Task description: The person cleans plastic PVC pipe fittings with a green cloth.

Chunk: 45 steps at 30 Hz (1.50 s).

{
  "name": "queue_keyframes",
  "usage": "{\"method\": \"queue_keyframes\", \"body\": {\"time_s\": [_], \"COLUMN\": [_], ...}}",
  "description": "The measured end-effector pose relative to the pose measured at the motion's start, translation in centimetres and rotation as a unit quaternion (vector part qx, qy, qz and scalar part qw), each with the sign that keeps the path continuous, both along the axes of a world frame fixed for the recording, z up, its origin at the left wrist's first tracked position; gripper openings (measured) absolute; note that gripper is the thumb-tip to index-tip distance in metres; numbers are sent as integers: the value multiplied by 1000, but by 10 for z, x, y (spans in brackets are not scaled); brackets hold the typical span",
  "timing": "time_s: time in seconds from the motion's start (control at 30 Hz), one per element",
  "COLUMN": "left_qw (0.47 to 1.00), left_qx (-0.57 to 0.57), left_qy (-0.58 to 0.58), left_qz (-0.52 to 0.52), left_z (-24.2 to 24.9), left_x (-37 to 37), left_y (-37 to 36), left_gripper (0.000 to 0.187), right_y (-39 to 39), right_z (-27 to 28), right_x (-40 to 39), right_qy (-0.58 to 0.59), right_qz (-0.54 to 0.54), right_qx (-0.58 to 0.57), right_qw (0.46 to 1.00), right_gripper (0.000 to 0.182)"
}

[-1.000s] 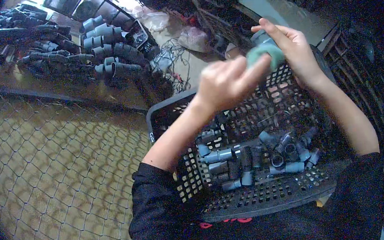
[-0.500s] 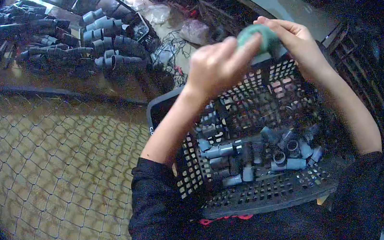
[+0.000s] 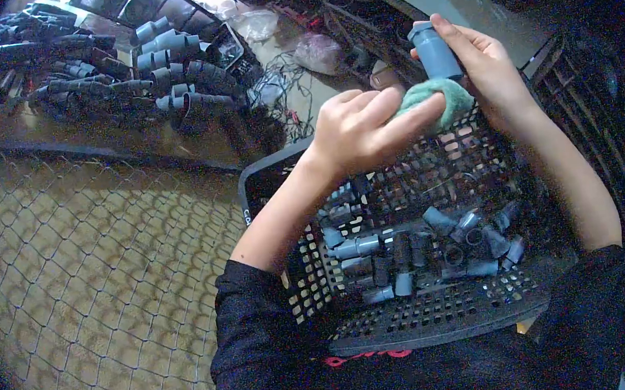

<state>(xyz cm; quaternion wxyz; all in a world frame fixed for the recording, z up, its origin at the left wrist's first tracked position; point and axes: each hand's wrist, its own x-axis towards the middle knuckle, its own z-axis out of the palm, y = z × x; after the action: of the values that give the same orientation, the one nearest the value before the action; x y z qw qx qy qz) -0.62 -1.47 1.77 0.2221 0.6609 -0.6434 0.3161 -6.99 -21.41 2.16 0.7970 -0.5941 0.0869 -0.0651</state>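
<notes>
My right hand point(image 3: 486, 65) is closed round a grey-blue plastic pipe fitting point(image 3: 435, 52), gripping its side with the wider collar end tilted up. A green cloth point(image 3: 448, 100) is pinched in my left hand point(image 3: 363, 129), with its index finger pressed along the cloth. The cloth is at the lower end of the fitting and hides that end. Both hands are above the far side of a black perforated plastic basket point(image 3: 440, 328). Inside the basket lie several similar grey fittings point(image 3: 482, 268), in a loose heap.
Chain-link mesh in a frame point(image 3: 95, 279) stands to the left. Behind it, many grey fittings point(image 3: 167, 52) are piled on a brown surface. Clear plastic bags point(image 3: 316, 51) and tangled dark cords point(image 3: 286, 88) lie beyond the basket.
My left hand has moved the green cloth down along the fitting, so its upper part now shows. My right hand stays in nearly the same place.
</notes>
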Motion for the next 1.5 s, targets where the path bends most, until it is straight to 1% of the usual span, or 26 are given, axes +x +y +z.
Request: {"method": "queue_keyframes", "body": {"time_s": [0.13,0.2,0.23,0.27,0.3,0.33,0.37,0.43,0.57,0.6,0.67,0.77,0.8,0.83,0.87,0.93,1.0,1.07,1.13,1.2,1.23,1.27,1.33,1.37,1.4,1.5], "left_qw": [991,989,993,996,998,997,995,986,994,997,998,985,985,989,992,997,997,989,987,997,998,997,999,998,997,998], "left_qx": [-48,-61,-28,4,38,28,18,-21,15,40,22,-47,-51,-35,-21,28,19,-61,-52,-20,34,14,8,4,9,28], "left_qy": [100,96,87,77,12,31,49,88,84,44,12,110,103,91,78,-31,-9,57,55,52,3,-68,-12,-1,29,21], "left_qz": [82,98,75,51,53,70,89,143,63,50,50,125,132,115,97,62,68,123,140,59,49,36,35,59,66,44], "left_z": [-7,-11,-10,-8,-2,-3,-4,-4,-11,-3,0,-6,-7,-8,-10,-6,-5,-6,-4,-7,-7,-6,-2,3,4,-5], "left_x": [5,1,-5,-13,-19,-17,-12,-2,-15,-23,-22,-1,1,-3,-9,-20,-12,7,7,-9,-18,-20,-14,-9,-10,-10], "left_y": [-7,-9,-10,-10,-11,-11,-12,-14,-12,-13,-15,-13,-13,-12,-12,-14,-11,-14,-11,-12,-12,-17,-17,-13,-11,-12], "left_gripper": [44,43,43,44,45,46,48,51,48,48,49,48,48,47,47,45,46,40,40,40,41,40,40,40,41,44], "right_y": [8,13,8,2,-3,-6,-4,5,3,2,1,8,10,5,4,5,8,7,5,5,4,2,1,3,1,0], "right_z": [-2,-5,-8,-8,-7,-5,-4,1,8,7,6,14,16,15,14,15,17,13,4,2,3,4,4,7,4,3], "right_x": [-4,-4,0,2,3,2,1,-3,-4,-4,-2,-8,-10,-9,-6,-4,-8,-11,-6,-5,-4,-3,-2,-6,-5,-3], "right_qy": [-37,-39,1,21,42,63,37,46,65,54,32,44,46,54,62,83,76,42,35,33,43,54,77,54,54,60], "right_qz": [12,-1,45,57,70,83,82,42,40,47,63,27,4,46,42,39,28,34,34,-5,1,8,22,6,-8,-28], "right_qx": [-42,-50,24,27,30,33,39,30,-3,10,36,26,26,-10,-4,6,5,11,12,3,2,2,3,50,40,30], "right_qw": [998,998,999,998,996,994,995,998,997,997,997,998,999,997,997,996,997,998,999,999,999,999,997,997,998,997], "right_gripper": [40,39,38,39,40,41,40,43,44,43,42,42,42,44,43,41,42,46,42,38,38,38,37,37,36,36]}}
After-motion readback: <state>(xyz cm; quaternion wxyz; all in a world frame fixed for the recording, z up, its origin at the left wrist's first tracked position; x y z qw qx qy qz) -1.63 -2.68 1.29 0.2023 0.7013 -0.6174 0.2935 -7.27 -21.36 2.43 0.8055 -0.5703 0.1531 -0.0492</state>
